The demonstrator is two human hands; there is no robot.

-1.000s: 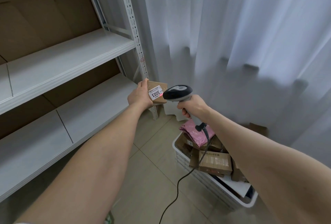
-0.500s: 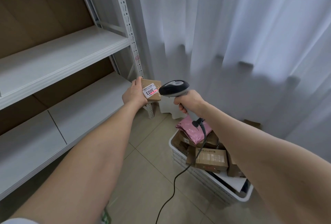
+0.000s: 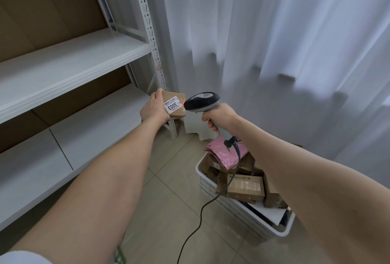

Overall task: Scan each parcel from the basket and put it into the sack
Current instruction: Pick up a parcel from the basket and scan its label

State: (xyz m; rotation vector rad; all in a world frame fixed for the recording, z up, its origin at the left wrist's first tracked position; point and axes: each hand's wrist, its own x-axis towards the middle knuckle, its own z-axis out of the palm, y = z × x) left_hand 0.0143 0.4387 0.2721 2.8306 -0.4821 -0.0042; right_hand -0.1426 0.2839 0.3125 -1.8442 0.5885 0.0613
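Note:
My left hand point(image 3: 153, 108) grips a small brown cardboard parcel point(image 3: 176, 104) with a white label reading 3003 turned toward me. My right hand point(image 3: 220, 117) holds a grey and black corded scanner point(image 3: 201, 102) by its handle, its head almost touching the parcel's label. A red light spot shows on the label's right edge. Below my right forearm, on the floor, stands a white slatted basket point(image 3: 213, 187) holding several brown boxes point(image 3: 245, 186) and a pink mailer bag point(image 3: 225, 154). No sack is in view.
White metal shelving point(image 3: 69, 63) with cardboard backing fills the left side; its upright post point(image 3: 150, 38) stands just behind the parcel. White curtains point(image 3: 274, 42) hang across the back and right. The scanner's black cable point(image 3: 202, 209) trails down over the beige tiled floor.
Both hands stay together with parcel and scanner. The scanner head has come a little closer to the label, and the red spot now sits at the label's edge.

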